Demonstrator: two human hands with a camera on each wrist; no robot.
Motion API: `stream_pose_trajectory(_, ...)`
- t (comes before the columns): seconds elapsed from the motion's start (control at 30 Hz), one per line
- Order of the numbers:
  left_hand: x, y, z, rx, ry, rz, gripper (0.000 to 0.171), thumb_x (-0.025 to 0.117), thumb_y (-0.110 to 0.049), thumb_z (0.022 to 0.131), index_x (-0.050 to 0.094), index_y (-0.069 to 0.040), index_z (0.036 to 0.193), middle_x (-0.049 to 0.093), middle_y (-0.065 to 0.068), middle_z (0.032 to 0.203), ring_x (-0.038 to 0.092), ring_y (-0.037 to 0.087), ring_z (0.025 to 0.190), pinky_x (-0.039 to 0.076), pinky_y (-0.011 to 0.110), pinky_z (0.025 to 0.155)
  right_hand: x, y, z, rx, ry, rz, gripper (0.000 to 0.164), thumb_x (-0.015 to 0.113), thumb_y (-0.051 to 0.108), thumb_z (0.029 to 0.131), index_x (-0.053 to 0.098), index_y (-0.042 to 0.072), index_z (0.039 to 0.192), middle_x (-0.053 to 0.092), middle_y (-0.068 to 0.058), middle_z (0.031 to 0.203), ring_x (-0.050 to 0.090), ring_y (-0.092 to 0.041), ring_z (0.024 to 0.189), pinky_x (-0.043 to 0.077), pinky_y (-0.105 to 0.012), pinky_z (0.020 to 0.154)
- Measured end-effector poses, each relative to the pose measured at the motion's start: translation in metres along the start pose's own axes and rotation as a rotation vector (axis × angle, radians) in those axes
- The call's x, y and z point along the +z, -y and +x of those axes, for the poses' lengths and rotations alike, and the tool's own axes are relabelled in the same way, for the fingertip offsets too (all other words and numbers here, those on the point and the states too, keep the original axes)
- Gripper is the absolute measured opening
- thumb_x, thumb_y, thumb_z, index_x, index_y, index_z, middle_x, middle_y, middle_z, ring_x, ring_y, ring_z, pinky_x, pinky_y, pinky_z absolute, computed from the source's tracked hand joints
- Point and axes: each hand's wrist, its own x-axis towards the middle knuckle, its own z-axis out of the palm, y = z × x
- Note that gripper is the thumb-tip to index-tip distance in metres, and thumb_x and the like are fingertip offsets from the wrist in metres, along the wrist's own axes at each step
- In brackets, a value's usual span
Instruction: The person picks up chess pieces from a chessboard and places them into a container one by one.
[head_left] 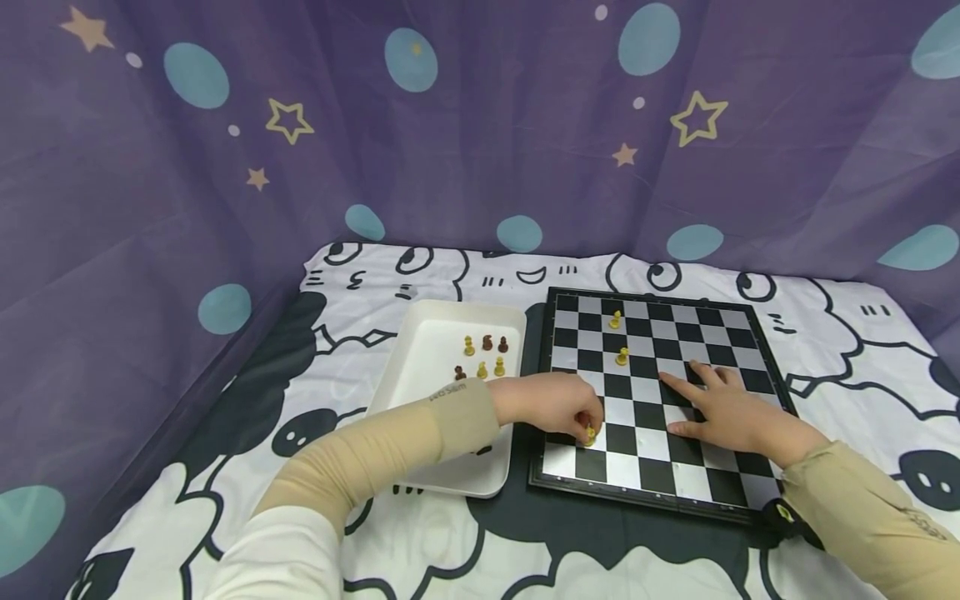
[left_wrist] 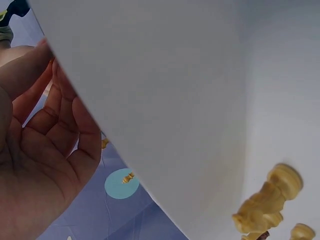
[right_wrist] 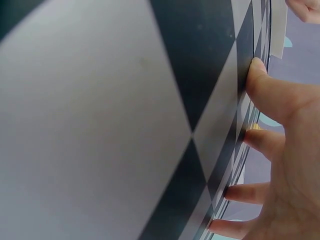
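My left hand [head_left: 558, 402] reaches across the tray and pinches a yellow chess piece [head_left: 590, 434] at the near left part of the chessboard [head_left: 647, 389]. Its fingers hide most of that piece. On the board's right half my right hand [head_left: 731, 417] rests with fingers spread, fingertips touching the squares, as the right wrist view also shows. Two more yellow chess pieces stand on the board, one [head_left: 616, 320] near the far edge and a knight-like one [head_left: 622, 357] closer in. In the left wrist view the hand [left_wrist: 50, 135] is curled, its fingertips hidden behind the tray's edge.
A white tray [head_left: 405, 354] left of the board holds several yellow and dark brown chess pieces, among them a brown knight [head_left: 487, 342]. My left forearm crosses over it. A cartoon-print cloth [head_left: 442, 542] covers the surface, with a purple curtain [head_left: 480, 125] behind.
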Motion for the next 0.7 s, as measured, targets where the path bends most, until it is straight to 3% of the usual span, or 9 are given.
stream_pose_trajectory(0.37, -0.004, 0.002, -0.001, -0.010, -0.030, -0.022, 0.012, 0.066, -0.021, 0.089, 0.071, -0.013, 0.097, 0.065, -0.007, 0.087, 0.051, 0.003, 0.074, 0.041, 0.013, 0.069, 0.000, 0.001, 0.000, 0.004, 0.005, 0.004, 0.083, 0.058, 0.066, 0.078, 0.040, 0.016, 0.143, 0.027, -0.032, 0.141, 0.027, -0.061, 0.122, 0.039, -0.070, 0.082)
stream_pose_trajectory(0.7, -0.012, 0.010, -0.013, -0.012, -0.094, -0.054, 0.014, 0.063, -0.022, 0.092, 0.071, -0.013, 0.099, 0.065, -0.006, 0.087, 0.052, 0.005, 0.075, 0.042, 0.017, 0.070, 0.000, 0.000, 0.000, 0.004, 0.009, -0.001, 0.083, 0.057, 0.066, 0.079, 0.039, 0.016, 0.143, 0.026, -0.033, 0.142, 0.026, -0.062, 0.122, 0.039, -0.071, 0.082)
